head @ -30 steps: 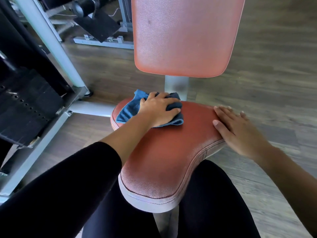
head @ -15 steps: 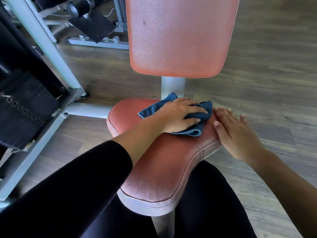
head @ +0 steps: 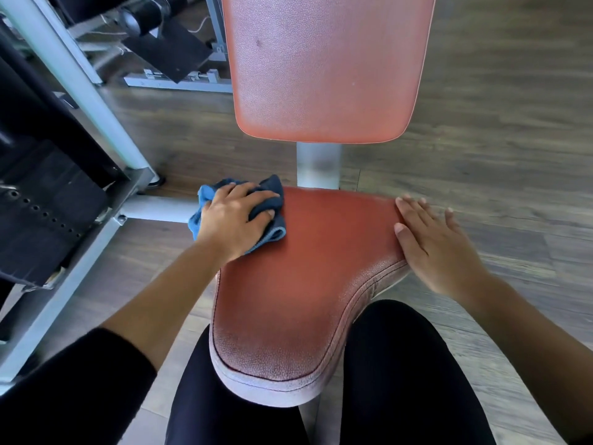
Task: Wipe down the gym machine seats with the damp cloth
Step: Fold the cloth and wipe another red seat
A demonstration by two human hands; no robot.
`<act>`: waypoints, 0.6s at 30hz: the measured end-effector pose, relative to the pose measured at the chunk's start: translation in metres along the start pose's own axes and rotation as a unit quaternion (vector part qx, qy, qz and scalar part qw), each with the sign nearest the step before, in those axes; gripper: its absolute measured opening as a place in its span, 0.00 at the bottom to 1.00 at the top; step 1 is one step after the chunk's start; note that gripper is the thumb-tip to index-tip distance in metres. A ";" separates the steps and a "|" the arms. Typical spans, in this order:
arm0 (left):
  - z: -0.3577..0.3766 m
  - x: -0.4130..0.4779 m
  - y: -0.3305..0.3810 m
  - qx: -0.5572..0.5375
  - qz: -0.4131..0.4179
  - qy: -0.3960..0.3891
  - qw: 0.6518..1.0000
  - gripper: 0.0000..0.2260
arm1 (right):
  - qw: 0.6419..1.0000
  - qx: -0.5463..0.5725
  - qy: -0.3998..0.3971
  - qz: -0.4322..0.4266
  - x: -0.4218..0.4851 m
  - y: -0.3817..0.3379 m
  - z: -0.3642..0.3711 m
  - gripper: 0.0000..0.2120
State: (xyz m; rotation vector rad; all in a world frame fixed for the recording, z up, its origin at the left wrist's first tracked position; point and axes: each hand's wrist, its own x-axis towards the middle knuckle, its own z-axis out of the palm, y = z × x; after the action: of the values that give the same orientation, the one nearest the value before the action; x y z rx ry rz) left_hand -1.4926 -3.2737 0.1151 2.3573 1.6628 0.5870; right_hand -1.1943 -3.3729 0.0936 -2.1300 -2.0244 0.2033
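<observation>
Far to the left of the red-brown, pebble-grained vinyl seat (head: 305,268): a black, hole-punched weight stack (head: 48,213) inside a pale grey steel tube frame (head: 73,75), well apart from the pad. Hard metal there, a likely knock for knuckles on an overlong sweep.

On the seat's rear left corner: a bunched blue microfibre cloth (head: 205,203), seemingly hanging past the edge, gripped under the left hand (head: 234,220), fingers curled down into its folds. Probable risk here: sliding clean off the pad, or skipping the pale, worn front lip and the piped seam.

Behind the seat: a grey metal post (head: 317,165) and a flat, round-cornered backrest of matching vinyl (head: 321,69), not yet touched by the cloth.

On the seat's right edge: the right hand (head: 439,252), laid flat, fingers straight and slack, grasping nothing, apparently bracing. Possible slip of the palm on damp, slick vinyl.

Below the seat: dark wood-grain plank flooring (head: 497,123).

Soft, crumpled, absorbent cloth; firm, rounded, saddle-shaped cushion with a scuffed, whitened nose; smooth painted tubing.
</observation>
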 end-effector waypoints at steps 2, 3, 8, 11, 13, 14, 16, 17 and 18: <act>-0.001 -0.010 0.018 -0.012 0.027 -0.016 0.999 0.27 | 1.000 0.002 0.001 -0.001 0.000 0.000 0.001 0.38; -0.001 -0.013 0.028 -0.015 0.039 -0.033 0.999 0.29 | 1.000 0.002 0.003 -0.002 0.000 0.000 0.001 0.37; 0.010 -0.021 0.093 0.049 0.108 -0.130 0.984 0.26 | 1.000 0.006 0.001 -0.004 0.000 -0.001 0.000 0.38; 0.013 -0.029 0.110 0.054 0.127 -0.156 0.978 0.23 | 1.000 0.005 -0.004 -0.003 0.000 -0.001 -0.001 0.38; 0.008 -0.036 0.106 0.043 0.128 -0.177 0.975 0.24 | 1.000 -0.002 -0.010 -0.003 0.000 0.001 -0.001 0.38; 0.002 -0.041 0.103 0.036 0.132 -0.184 0.973 0.25 | 1.000 -0.010 -0.014 -0.007 0.000 0.001 -0.001 0.39; -0.010 -0.055 0.097 0.023 0.149 -0.183 0.972 0.26 | 0.999 -0.027 -0.022 -0.017 0.002 0.002 -0.001 0.41; -0.016 -0.063 0.094 0.014 0.156 -0.177 0.972 0.27 | 0.999 -0.027 -0.026 -0.014 0.003 0.001 -0.003 0.41; -0.021 -0.072 0.090 0.002 0.160 -0.171 0.972 0.26 | 0.999 -0.022 -0.031 -0.006 0.004 0.000 -0.005 0.41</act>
State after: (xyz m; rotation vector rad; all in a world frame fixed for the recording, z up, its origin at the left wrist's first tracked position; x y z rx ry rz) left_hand -1.4455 -3.3736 0.1535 2.5704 1.1508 0.2046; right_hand -1.1926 -3.3695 0.0984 -2.1628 -2.0945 0.2258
